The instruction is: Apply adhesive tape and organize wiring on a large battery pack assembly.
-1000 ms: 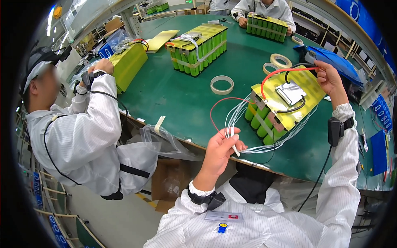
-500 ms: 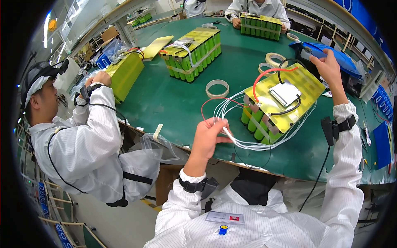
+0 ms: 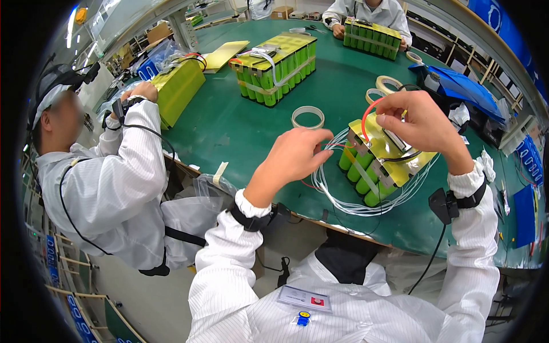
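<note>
Centre-right: left hand (image 3: 294, 157) pinched white wires (image 3: 343, 197); right hand (image 3: 420, 123) gripped red wire (image 3: 367, 111) over battery pack (image 3: 380, 163); wiring apparently unfinished, loops loose.

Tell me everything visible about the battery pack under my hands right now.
The battery pack is a block of green cylindrical cells, capped by a yellow insulating sheet and strapped with pale tape. It lies tilted on the green table near its front edge. White wires loop around its base; a red wire arcs above. The right hand rests over its top, pinching that red wire; the left hand holds wires beside it.
</note>
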`<state>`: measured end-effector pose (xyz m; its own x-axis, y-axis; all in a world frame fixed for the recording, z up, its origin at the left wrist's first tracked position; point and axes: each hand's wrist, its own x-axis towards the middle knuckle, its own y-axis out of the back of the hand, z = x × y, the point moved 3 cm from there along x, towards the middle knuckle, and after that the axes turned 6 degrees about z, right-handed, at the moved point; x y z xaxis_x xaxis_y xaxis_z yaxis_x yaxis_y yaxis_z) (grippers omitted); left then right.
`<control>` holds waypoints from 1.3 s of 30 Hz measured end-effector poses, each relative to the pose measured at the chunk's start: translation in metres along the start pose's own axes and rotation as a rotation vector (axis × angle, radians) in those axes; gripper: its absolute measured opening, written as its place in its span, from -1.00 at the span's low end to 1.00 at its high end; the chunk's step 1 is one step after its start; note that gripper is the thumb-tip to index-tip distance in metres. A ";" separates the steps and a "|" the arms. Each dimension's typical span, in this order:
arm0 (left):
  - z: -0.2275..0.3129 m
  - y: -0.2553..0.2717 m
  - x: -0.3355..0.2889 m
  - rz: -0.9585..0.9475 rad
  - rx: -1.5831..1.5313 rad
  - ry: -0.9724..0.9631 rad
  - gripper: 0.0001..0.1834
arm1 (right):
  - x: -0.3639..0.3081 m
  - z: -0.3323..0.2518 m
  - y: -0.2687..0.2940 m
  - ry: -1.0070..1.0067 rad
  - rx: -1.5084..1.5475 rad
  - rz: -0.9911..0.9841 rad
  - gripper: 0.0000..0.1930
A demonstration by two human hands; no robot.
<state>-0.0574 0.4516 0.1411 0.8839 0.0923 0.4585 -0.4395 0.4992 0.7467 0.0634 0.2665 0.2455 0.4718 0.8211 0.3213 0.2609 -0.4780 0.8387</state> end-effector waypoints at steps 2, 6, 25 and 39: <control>-0.001 0.008 0.009 0.057 -0.027 -0.118 -0.75 | 0.001 -0.004 -0.002 -0.003 0.012 0.007 -0.82; 0.013 0.033 0.032 0.207 -0.134 -0.417 -0.81 | 0.013 -0.002 -0.015 0.070 -0.003 -0.021 -0.82; -0.033 -0.005 0.058 -0.604 -0.529 0.020 -0.65 | 0.023 -0.002 -0.024 -0.170 -0.038 -0.175 -0.71; -0.043 -0.026 0.050 -0.687 -0.505 -0.056 -0.72 | 0.033 -0.012 -0.039 -0.083 -0.109 -0.180 -0.68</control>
<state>0.0051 0.4800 0.1236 0.9130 -0.4076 0.0163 0.3266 0.7543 0.5696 0.0590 0.3164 0.2284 0.4946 0.8595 0.1291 0.2564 -0.2863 0.9232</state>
